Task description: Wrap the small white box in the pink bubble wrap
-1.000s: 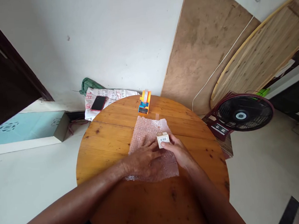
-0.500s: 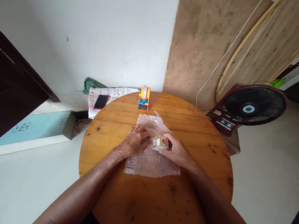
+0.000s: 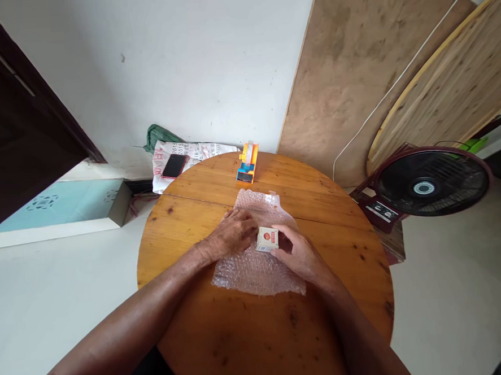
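A small beige cardboard box (image 3: 266,239) with a red print on its face sits over a sheet of clear bubble wrap (image 3: 256,275). My right hand (image 3: 297,253) grips the box from its right side, thumb in front and fingers behind. Just left of the box, my left hand (image 3: 235,233) lies palm down on the bubble wrap, holding nothing, its fingers loosely bent towards the box. Whether its fingertips touch the box I cannot tell. The wrap is spread on a round wooden table (image 3: 319,200).
An orange and blue tape dispenser (image 3: 247,164) stands at the table's far edge. Behind the table's left edge, a dark phone (image 3: 174,166) lies on a white printed sack (image 3: 206,150). A dark red fan (image 3: 424,187) is on the right.
The box has been turned in my right hand, so its red-printed face shows more fully. My left hand stays on the bubble wrap. The whole view has shifted slightly.
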Available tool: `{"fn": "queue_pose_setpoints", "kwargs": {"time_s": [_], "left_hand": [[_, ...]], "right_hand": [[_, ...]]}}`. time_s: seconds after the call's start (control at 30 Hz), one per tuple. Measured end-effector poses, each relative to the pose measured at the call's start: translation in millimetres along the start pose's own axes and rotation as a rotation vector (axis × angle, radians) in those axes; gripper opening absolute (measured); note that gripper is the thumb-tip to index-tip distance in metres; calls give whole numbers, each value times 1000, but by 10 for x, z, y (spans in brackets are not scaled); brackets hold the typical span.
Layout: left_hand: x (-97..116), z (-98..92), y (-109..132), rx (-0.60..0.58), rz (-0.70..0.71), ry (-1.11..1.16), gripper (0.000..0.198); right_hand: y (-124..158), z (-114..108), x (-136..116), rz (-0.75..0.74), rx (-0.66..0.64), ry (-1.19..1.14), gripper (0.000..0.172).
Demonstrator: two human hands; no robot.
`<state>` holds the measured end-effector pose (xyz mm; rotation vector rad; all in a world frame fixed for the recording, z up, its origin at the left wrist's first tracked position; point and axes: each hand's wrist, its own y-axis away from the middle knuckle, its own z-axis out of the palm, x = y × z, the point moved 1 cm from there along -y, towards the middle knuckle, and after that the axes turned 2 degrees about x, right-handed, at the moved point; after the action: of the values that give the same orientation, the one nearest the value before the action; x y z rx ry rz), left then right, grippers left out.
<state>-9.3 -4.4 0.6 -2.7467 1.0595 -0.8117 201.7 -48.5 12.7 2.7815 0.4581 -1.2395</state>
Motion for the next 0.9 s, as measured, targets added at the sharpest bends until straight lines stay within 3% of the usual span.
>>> {"fn": "queue_pose_setpoints", "kwargs": {"time_s": [0.37, 0.9], "left_hand": [[-22, 13, 9, 6, 17, 4, 24], [-12, 4, 14, 17, 23, 13, 30]], "right_hand": [[-2, -36, -26, -33, -45, -27, 42], [-10, -25, -8, -43, -66, -97, 44]]}}
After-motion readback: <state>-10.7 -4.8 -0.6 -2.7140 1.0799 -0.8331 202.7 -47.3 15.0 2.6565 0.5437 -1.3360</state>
